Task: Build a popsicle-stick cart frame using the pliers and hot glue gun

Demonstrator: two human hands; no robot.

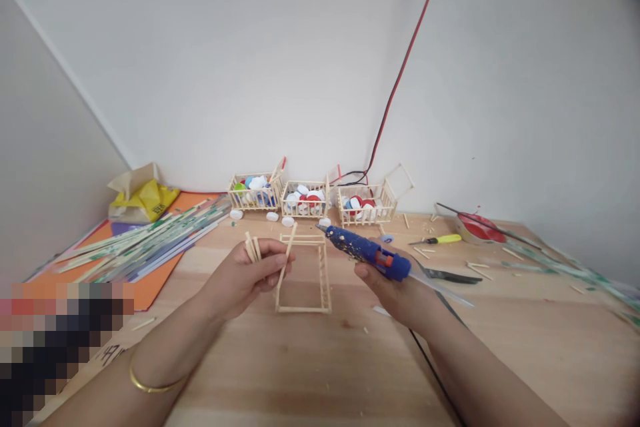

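Observation:
My left hand is closed round several short wooden sticks; one longer stick leans from its fingers toward a half-built stick frame standing on the wooden table. My right hand grips a blue hot glue gun, its nozzle pointing left at the frame's upper right corner. The gun's black cord runs down under my right forearm.
Three small stick baskets filled with bottle caps stand by the wall. A pile of long sticks lies on orange paper at left, beside a yellow bag. Scissors, a yellow-handled tool and a red roll lie at right.

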